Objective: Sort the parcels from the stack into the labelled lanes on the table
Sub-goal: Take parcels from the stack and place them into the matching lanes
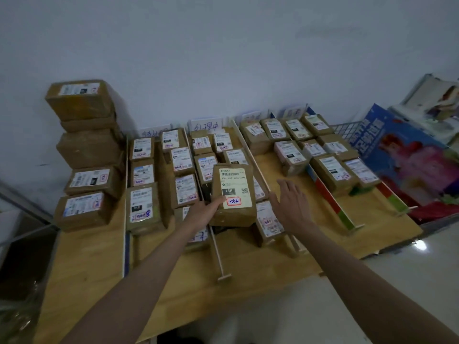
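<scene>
The left hand (202, 214) grips a brown tape-wrapped cardboard parcel (233, 194) by its lower left edge, thumb lying on the top face beside the white shipping label (233, 188); the label reads 15H and carries a red-bordered sticker with handwriting near its lower edge; the parcel is tilted up toward the camera, raised above the middle lanes of the light wooden table (94, 264). The right hand (289, 204) hovers just beside the parcel's right side — fingers spread, palm down, holding nothing. Thin pale wooden divider strips (218, 252) split the tabletop into lanes; each lane holds rows of smaller brown parcels with white labels; paper signs with blue handwriting (206, 125) stand at the far end against the white wall. At the table's left end a stack of larger brown parcels (87, 150) rises several high — the top 1 (80, 99) sits slightly askew. A blue printed poster (407, 150) leans at the right.
</scene>
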A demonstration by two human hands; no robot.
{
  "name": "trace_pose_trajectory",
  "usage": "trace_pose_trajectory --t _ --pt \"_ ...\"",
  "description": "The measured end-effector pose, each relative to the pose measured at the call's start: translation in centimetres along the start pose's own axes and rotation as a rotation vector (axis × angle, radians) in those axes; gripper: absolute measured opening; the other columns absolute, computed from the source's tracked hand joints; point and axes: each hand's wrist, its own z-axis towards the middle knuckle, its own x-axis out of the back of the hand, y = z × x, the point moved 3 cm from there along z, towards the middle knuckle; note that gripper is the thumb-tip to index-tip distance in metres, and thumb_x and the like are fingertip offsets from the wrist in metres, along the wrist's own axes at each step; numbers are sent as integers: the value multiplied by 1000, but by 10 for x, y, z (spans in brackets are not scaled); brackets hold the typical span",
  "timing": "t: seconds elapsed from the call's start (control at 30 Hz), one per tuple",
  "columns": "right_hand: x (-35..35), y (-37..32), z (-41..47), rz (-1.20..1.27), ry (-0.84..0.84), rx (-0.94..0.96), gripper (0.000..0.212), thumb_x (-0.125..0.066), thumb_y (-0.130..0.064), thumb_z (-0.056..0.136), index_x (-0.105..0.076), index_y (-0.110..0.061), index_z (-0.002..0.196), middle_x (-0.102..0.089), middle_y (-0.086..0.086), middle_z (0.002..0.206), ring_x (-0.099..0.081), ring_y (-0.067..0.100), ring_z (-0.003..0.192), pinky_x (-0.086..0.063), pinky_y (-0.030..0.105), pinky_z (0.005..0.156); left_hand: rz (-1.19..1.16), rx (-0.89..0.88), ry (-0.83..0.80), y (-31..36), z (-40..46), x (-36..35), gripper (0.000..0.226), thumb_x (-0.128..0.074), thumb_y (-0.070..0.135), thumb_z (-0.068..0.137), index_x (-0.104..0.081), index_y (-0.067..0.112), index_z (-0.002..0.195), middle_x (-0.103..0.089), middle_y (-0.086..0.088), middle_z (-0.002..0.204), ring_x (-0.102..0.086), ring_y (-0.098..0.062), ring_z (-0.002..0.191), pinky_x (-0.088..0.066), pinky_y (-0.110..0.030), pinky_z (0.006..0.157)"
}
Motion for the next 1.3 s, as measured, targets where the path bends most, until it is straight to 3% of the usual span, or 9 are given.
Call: trace_pose_trajectory --t 0.17,0.47,0.67,0.83,0.93,1.13,1.3 --pt "23 64 8 6 9 5 52 -40 -41 102 -40 -13 146 -44 8 148 -38 26 138 -35 44 113 17 25 -5 25 -3 -65 54 -53 69 87 -72 20 97 -70 0 95 -64 -15 86 -46 -26 68" --pt "38 130 72 36 50 46 43 -46 -35 100 -47 -14 138 -49 7 142 -42 25 135 -36 42 110 19 16 -3 74 43 -124 53 -52 69 88 -72 22 102 -72 1 96 -66 -14 88 -48 -25 72" --pt "30 175 147 32 6 43 39 -43 -37 100 -49 -13 131 -52 6 135 -46 25 127 -42 44 104 -21 48 38 105 120 -159 60 -54 73 84 -69 20 107 -70 0 102 -65 -15 91 -48 -25 71" --pt "19 206 215 42 -77 70 36 -40 -34 101 -50 -14 129 -53 5 130 -47 23 121 -42 43 101 -91 115 95 121 189 -178 68 -56 73 82 -67 19 123 -69 -3 118 -64 -19 102 -50 -34 92" --pt "12 217 239 61 -91 103 30 -41 -32 102 -51 -14 124 -55 4 124 -49 22 115 -44 40 96 -83 119 147 131 214 -183 66 -54 69 87 -63 17 127 -65 -5 124 -61 -23 107 -48 -36 93" --pt "-6 232 285 105 -165 137 35 -44 -31 101 -48 -14 131 -54 5 130 -49 22 121 -45 41 100 -37 224 201 141 266 -192 78 -53 72 85 -60 9 129 -63 -10 128 -61 -26 107 -49 -36 91" --pt "-16 238 311 123 -216 185 38 -45 -32 100 -46 -16 135 -52 4 133 -47 21 123 -44 40 102 24 302 223 146 295 -196 76 -52 73 86 -64 6 121 -63 -12 122 -58 -24 100 -46 -35 83"
